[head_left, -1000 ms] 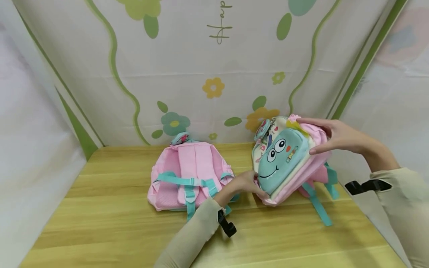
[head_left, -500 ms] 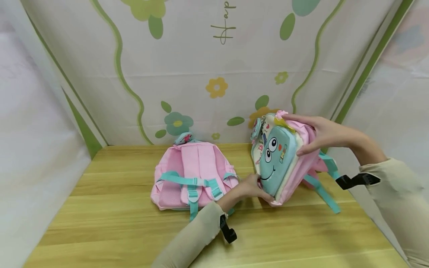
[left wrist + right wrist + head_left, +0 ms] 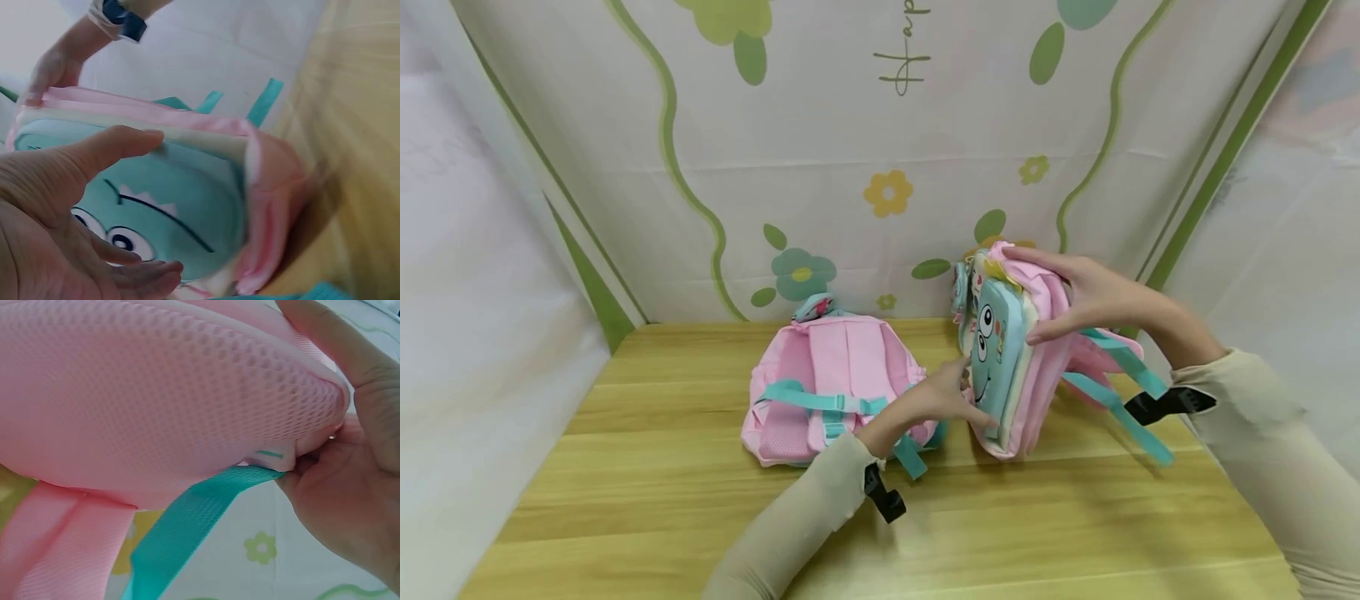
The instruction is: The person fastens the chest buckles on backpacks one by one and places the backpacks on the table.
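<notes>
A child's backpack (image 3: 1011, 358) with a teal cartoon-face front pocket and pink sides stands tilted on the right part of the table in the head view. My right hand (image 3: 1093, 296) grips its upper right side, thumb toward the front; the right wrist view shows that hand (image 3: 350, 456) beside pink mesh and a teal strap (image 3: 194, 512). My left hand (image 3: 936, 396) is close by the lower front, its fingers spread. In the left wrist view, the left hand (image 3: 81, 206) has relaxed fingers before the teal pocket (image 3: 187, 194); whether they touch it I cannot tell.
A second pink backpack (image 3: 850, 350) lies on the wooden table (image 3: 647, 467) left of the first, its teal straps upward. Behind the table hangs a flowered cloth (image 3: 820, 125). White cloth walls stand at both sides.
The held backpack has turned so that its front faces more to the left, and it has moved slightly left with my right hand. My left hand has loosened from its lower edge.
</notes>
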`<state>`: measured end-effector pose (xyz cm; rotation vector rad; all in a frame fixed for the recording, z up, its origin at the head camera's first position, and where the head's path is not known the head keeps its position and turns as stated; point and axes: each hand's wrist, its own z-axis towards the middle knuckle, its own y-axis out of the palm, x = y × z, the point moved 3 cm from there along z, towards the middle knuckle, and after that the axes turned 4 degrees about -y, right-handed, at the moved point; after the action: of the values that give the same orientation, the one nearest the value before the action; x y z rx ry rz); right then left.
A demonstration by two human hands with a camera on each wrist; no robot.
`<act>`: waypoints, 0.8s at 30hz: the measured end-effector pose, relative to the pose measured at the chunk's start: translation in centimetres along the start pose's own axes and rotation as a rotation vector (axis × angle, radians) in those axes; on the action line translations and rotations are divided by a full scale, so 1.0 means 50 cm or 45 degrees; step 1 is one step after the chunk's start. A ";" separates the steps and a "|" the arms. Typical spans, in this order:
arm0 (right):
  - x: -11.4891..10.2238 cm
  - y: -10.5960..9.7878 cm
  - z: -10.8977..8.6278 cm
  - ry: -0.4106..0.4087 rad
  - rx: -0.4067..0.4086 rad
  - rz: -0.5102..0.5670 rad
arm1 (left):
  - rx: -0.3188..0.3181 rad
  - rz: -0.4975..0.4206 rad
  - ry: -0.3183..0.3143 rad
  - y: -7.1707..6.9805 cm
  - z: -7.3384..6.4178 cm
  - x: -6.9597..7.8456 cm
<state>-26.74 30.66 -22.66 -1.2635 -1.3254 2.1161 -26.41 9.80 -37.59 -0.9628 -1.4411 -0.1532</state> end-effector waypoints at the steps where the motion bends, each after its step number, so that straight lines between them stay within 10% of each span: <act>1: -0.001 0.003 0.002 0.003 0.006 0.006 | 0.005 0.012 0.030 -0.011 -0.003 0.009; 12: -0.011 0.037 0.029 -0.080 0.053 0.081 | 0.318 0.032 0.520 -0.137 -0.034 0.130; 24: -0.006 0.088 0.047 -0.129 0.037 0.197 | 0.464 0.262 0.573 -0.180 -0.041 0.155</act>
<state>-27.82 26.95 -25.85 -1.3005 -1.2685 2.3251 -29.00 6.26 -26.35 -0.7122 -0.9098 0.0443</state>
